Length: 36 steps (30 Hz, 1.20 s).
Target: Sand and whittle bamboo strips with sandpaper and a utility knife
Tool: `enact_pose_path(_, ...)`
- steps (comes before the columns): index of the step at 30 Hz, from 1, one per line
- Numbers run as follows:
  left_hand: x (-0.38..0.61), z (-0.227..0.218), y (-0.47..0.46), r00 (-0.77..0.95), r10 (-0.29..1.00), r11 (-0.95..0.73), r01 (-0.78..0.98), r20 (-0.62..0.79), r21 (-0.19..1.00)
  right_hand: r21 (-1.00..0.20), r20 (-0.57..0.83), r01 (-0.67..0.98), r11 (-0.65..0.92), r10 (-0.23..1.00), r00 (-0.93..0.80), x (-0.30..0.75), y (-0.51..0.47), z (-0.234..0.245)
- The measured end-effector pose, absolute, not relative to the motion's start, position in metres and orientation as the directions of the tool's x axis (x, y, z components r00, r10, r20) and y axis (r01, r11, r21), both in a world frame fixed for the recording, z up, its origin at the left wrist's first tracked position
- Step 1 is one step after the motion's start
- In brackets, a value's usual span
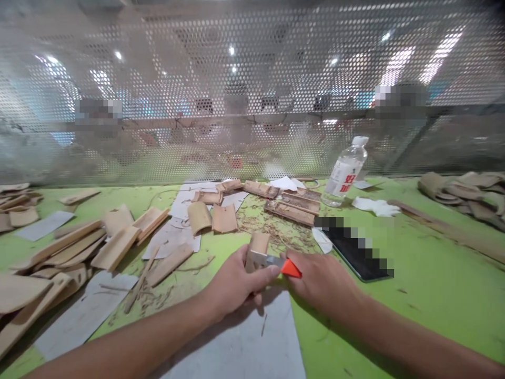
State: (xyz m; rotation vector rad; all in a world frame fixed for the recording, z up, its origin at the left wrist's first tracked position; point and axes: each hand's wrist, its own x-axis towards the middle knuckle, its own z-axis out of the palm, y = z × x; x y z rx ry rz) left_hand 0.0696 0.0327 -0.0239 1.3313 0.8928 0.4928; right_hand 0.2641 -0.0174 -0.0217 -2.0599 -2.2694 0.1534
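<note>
Near the middle of the table my left hand [232, 284] is closed around a short curved piece of bamboo [259, 243], with its thumb toward the blade. My right hand [321, 279] grips a knife with an orange handle [291, 268]. The knife's grey metal blade [273, 260] points left and lies across the front of the bamboo piece; whether it cuts into it cannot be made out. Most of the handle is hidden in the right hand. Below both hands is a white paper sheet [252, 347].
Split bamboo pieces [118, 247] pile up on the left, and more [294, 210] lie behind the hands among shavings [256, 223]. A clear bottle [345, 171] stands at back right, a black phone [355, 252] in front of it. Perforated metal mesh [236, 131] closes off the green table's [442, 316] back.
</note>
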Motion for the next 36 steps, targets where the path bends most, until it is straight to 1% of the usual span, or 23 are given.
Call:
enact_pose_path(4, 0.071, -0.024, 0.033, 0.607, 0.759, 0.184, 0.150, -0.237, 0.971, -0.162, 0.005, 0.986, 0.025, 1.000, -0.025, 0.269, -0.014, -0.014)
enact_pose_path(6, 0.070, -0.025, 0.034, 0.614, 0.753, 0.174, 0.162, -0.237, 0.971, -0.151, 0.015, 0.988, -0.026, 0.999, 0.028, 0.275, -0.011, -0.010)
enact_pose_path(8, 0.069, -0.026, 0.035, 0.621, 0.735, 0.200, 0.186, -0.273, 0.962, -0.136, 0.024, 0.990, -0.042, 0.999, 0.046, 0.280, -0.009, -0.007)
enact_pose_path(11, 0.067, -0.028, 0.037, 0.628, 0.717, 0.244, 0.181, -0.303, 0.953, -0.153, -0.009, 0.988, 0.012, 1.000, -0.014, 0.280, -0.010, -0.008)
enact_pose_path(15, 0.068, -0.028, 0.038, 0.655, 0.705, 0.262, 0.117, -0.272, 0.958, -0.183, -0.047, 0.972, 0.149, 0.986, -0.160, 0.274, -0.014, -0.014)
enact_pose_path(18, 0.069, -0.026, 0.038, 0.668, 0.692, 0.276, 0.107, -0.274, 0.955, -0.183, -0.051, 0.968, 0.171, 0.982, -0.183, 0.273, -0.016, -0.016)
enact_pose_path(21, 0.069, -0.025, 0.037, 0.662, 0.699, 0.245, 0.134, -0.271, 0.960, -0.170, -0.046, 0.974, 0.150, 0.986, -0.160, 0.273, -0.016, -0.016)
enact_pose_path(25, 0.069, -0.028, 0.036, 0.620, 0.741, 0.180, 0.188, -0.259, 0.966, -0.153, -0.031, 0.982, 0.114, 0.992, -0.120, 0.268, -0.016, -0.016)
enact_pose_path(29, 0.072, -0.028, 0.034, 0.598, 0.755, 0.186, 0.199, -0.269, 0.962, -0.161, -0.018, 0.984, 0.073, 0.997, -0.077, 0.264, -0.018, -0.014)
enact_pose_path(32, 0.073, -0.027, 0.033, 0.582, 0.774, 0.169, 0.192, -0.251, 0.967, -0.164, -0.010, 0.986, 0.006, 1.000, -0.008, 0.267, -0.015, -0.010)
enact_pose_path(36, 0.072, -0.027, 0.035, 0.620, 0.747, 0.184, 0.154, -0.240, 0.971, -0.137, 0.013, 0.990, -0.036, 0.999, 0.038, 0.278, -0.009, -0.007)
